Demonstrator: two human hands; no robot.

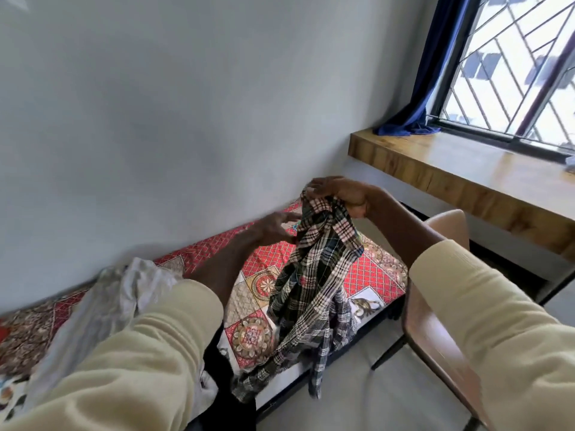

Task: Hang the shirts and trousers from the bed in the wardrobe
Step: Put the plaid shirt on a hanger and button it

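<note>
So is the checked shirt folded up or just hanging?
Hanging, not folded. The right hand holds the checked shirt up by its top, and the cloth droops in loose bunches down over the bed edge.

Plaid shirt [314,275] hanging bunched above bed [258,293] (hem trailing); pale clothes [102,306] heaped.

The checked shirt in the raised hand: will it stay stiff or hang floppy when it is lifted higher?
Probably floppy: the checked shirt already hangs in loose folds from the right hand, its lower end trailing over the bed edge. It seems light, since one hand holds it up. The left hand, fingers spread, may need to steady it.
</note>
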